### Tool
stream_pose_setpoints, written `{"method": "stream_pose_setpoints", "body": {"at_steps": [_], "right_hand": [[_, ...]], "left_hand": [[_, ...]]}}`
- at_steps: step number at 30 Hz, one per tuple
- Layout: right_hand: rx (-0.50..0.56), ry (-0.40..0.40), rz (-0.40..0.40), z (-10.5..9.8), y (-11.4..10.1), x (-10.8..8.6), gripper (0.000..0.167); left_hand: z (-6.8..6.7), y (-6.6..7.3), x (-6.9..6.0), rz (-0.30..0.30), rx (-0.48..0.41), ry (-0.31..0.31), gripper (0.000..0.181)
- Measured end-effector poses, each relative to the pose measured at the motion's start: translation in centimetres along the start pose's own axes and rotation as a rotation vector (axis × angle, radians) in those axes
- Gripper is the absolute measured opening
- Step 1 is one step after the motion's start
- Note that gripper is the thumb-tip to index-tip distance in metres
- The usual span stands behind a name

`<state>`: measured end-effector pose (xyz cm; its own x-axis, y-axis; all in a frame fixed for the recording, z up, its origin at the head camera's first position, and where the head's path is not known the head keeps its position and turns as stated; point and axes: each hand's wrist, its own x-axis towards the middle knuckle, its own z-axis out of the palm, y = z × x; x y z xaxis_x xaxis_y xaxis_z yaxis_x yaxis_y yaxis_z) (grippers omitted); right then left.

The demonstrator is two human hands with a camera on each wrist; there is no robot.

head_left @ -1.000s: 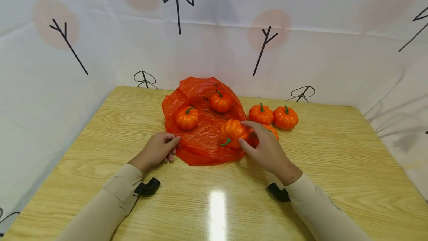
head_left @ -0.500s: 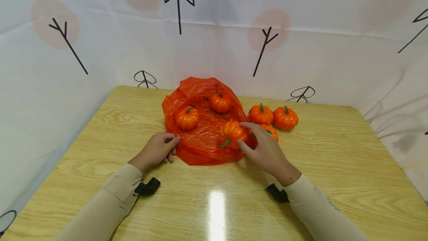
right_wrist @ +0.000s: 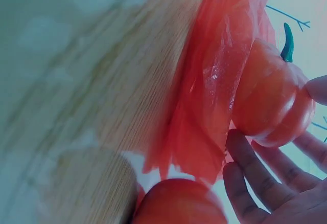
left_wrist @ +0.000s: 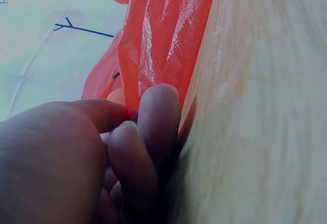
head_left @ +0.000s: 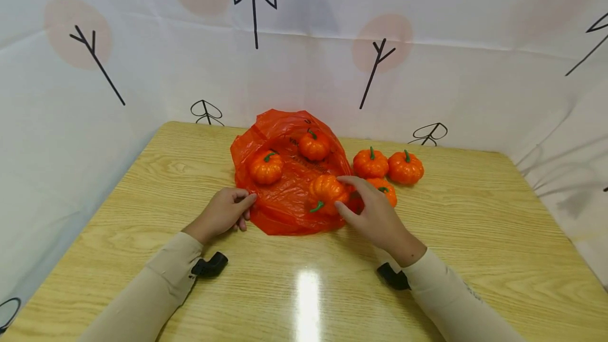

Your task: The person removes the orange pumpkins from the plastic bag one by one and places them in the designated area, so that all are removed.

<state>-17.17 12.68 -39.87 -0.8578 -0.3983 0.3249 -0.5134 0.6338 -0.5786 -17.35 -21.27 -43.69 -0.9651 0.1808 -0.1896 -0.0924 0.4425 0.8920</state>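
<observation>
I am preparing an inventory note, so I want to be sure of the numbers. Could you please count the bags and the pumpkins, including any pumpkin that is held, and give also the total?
Bag: 1
Pumpkins: 6 (2 lying in the bag, 1 in the right hand, 3 outside the bag)
Total: 7

The bottom edge cuts off one pumpkin (right_wrist: 179,203) (right wrist view).
</observation>
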Motion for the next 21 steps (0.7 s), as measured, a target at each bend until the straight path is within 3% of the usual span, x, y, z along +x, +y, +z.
{"method": "stream_pose_setpoints", "body": {"at_steps": [21], "right_hand": [[-0.011, 0.025, -0.122, -0.5, -2.2, -0.7, 0.051]], "left_hand": [[0.0, 0.2, -0.2, -0.003, -0.001, 0.005, 0.041]]}}
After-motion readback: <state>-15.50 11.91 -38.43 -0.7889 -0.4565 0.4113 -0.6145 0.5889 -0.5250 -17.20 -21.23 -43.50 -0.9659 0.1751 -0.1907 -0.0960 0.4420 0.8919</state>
